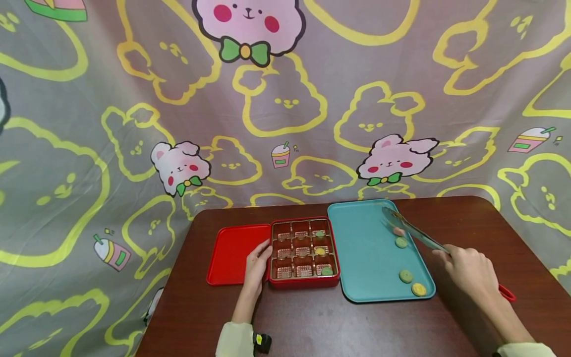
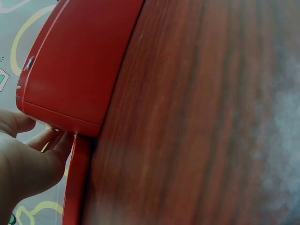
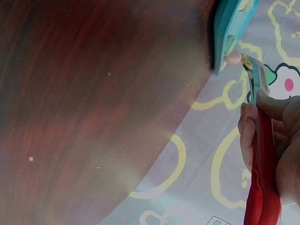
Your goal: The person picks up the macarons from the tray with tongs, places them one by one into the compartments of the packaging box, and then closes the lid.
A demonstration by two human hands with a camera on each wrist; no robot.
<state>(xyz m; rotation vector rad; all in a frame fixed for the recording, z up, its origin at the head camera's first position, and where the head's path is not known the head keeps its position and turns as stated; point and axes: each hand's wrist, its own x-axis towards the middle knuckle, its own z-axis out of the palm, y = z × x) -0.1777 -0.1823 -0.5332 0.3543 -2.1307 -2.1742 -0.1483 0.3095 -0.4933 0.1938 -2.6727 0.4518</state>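
Observation:
My left hand (image 1: 256, 267) rests against the left side of a red box (image 1: 304, 283), fingers and thumb touching its wall beside the hinged lid (image 1: 238, 255). Clear compartments fill the box; its right column holds a green cookie (image 1: 319, 233), a yellow cookie (image 1: 320, 251) and another green one (image 1: 327, 271). My right hand (image 1: 473, 271) grips metal tongs (image 3: 264, 154) by their red handles. The tong tips hang over a teal tray (image 1: 366, 248), near a pink cookie (image 1: 398, 231); whether they touch it I cannot tell. Two green cookies and a yellow cookie (image 1: 419, 289) also lie on the tray.
A brown wooden table (image 1: 303, 322) carries everything, with the lid lying flat left of the box and the tray close on its right. Behind the table hangs a grey cloth (image 1: 312, 119) with cartoon animals.

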